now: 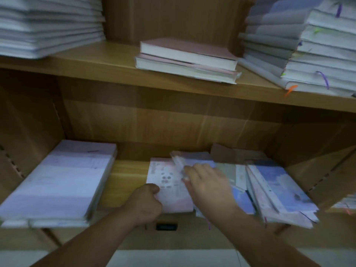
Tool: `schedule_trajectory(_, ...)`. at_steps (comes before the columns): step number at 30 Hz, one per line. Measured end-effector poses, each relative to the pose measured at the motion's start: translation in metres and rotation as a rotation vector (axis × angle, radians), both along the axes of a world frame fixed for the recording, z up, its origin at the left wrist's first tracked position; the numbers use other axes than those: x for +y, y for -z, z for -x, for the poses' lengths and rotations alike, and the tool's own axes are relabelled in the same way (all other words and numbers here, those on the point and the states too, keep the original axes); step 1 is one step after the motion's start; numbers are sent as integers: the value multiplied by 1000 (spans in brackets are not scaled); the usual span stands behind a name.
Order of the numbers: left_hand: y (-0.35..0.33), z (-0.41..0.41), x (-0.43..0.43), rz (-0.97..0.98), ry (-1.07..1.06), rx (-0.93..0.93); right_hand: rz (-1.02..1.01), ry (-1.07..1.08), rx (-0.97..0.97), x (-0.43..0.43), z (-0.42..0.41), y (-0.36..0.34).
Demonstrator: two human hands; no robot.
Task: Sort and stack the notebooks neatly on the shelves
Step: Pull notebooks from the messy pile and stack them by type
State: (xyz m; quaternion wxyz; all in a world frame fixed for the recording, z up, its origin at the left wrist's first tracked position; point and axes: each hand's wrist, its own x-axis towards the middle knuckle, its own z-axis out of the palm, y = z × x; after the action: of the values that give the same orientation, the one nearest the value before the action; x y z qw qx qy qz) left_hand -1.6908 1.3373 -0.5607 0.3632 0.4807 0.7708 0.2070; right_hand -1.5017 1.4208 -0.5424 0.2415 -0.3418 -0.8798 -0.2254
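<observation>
On the lower shelf (pixel 125 182) lies a pink notebook (pixel 169 182) with a small printed pattern. My left hand (pixel 146 203) grips its near left edge with curled fingers. My right hand (pixel 208 184) lies just to the right on a loose pile of blue and pink notebooks (pixel 273 191), its fingers around a thin notebook (pixel 179 162) tilted up off the pile. The picture is blurred, so the exact hold is hard to read. A neat stack of pale lilac notebooks (pixel 57 182) sits at the left of the same shelf.
The upper shelf (pixel 96 60) carries a white stack (pixel 48 26) at the left, two thick pink-covered books (pixel 186 58) in the middle and a tall grey and white pile (pixel 308 45) with ribbon markers at the right. A strip of bare wood separates the lilac stack from the pink notebook.
</observation>
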Motion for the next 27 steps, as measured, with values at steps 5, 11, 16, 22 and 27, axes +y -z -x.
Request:
schedule_trajectory(5, 1, 17, -1, -63, -279, -93, 483, -38, -66, -27, 33, 31)
schedule_trajectory(11, 7, 15, 0, -124, -393, -265, 733, 306, 287, 7, -16, 22)
schedule_trajectory(16, 12, 8, 0, -152, -507, -413, 889, 298, 235, 6, 0, 30)
schedule_trajectory(22, 27, 0, -12, -256, -434, -432, 937, 231, 213, -3, 17, 32)
schedule_trajectory(27, 25, -10, -18, -303, -406, -490, 990, 216, 238, -9, 18, 24)
